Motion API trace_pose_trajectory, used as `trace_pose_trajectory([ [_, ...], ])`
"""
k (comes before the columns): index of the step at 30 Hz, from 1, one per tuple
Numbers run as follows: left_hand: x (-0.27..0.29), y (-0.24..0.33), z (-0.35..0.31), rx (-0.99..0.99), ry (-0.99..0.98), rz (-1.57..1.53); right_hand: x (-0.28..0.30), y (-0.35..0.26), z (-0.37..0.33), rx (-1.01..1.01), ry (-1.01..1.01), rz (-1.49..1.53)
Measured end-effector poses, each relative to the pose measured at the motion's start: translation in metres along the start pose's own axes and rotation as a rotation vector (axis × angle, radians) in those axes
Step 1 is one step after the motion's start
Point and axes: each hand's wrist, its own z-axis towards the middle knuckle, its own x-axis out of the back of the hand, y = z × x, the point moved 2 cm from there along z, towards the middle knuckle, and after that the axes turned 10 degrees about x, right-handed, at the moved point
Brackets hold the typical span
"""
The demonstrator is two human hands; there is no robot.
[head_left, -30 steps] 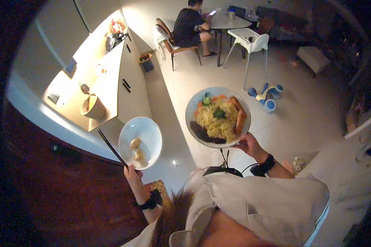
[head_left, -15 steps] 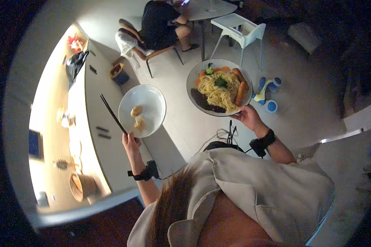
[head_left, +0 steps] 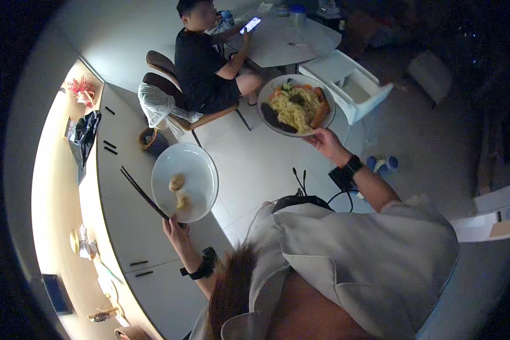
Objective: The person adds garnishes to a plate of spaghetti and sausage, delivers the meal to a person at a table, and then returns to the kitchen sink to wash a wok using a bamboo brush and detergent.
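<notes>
1. Step: apparently carrying; your next move calls for steady, level support.
2. Left: two chopsticks (head_left: pixel 144 195) and one plate (head_left: pixel 201 169), gripped together by your left hand (head_left: pixel 177 229); two food pieces (head_left: pixel 177 182) on the plate.
3. Right: one dish (head_left: pixel 271 90) of noodles (head_left: pixel 292 109) and sausage (head_left: pixel 321 115), pieces uncountable, its rim held by your right hand (head_left: pixel 327 144).

White plate (head_left: pixel 198 170) with two pale lumps (head_left: pixel 177 182) — dark chopsticks (head_left: pixel 143 193) alongside — and, rightward, a bowl (head_left: pixel 266 95) of noodles (head_left: pixel 292 110).
</notes>
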Motion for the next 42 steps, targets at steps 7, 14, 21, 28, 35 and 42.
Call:
trace_pose_trajectory([
  [7,0.012,-0.004,0.043,0.012,0.07,-0.071,0.043,0.072,0.069,0.156,0.063,0.215],
  [14,0.027,-0.018,0.069,-0.003,-0.036,-0.021,0.061,0.127,0.079,0.349,0.085,0.353],
  [21,0.048,-0.01,0.078,0.017,-0.232,0.012,0.114,0.159,0.122,0.664,-0.592,0.329],
  [28,0.085,-0.025,0.073,0.101,-0.041,-0.018,0.044,0.185,0.097,0.657,0.321,0.369],
  [35,0.1,-0.042,0.058,0.078,-0.215,0.05,0.117,0.187,0.125,0.404,0.443,0.268],
  [42,0.105,-0.05,0.039,0.101,-0.259,0.018,0.154,0.178,0.138,0.668,-0.091,-0.107],
])
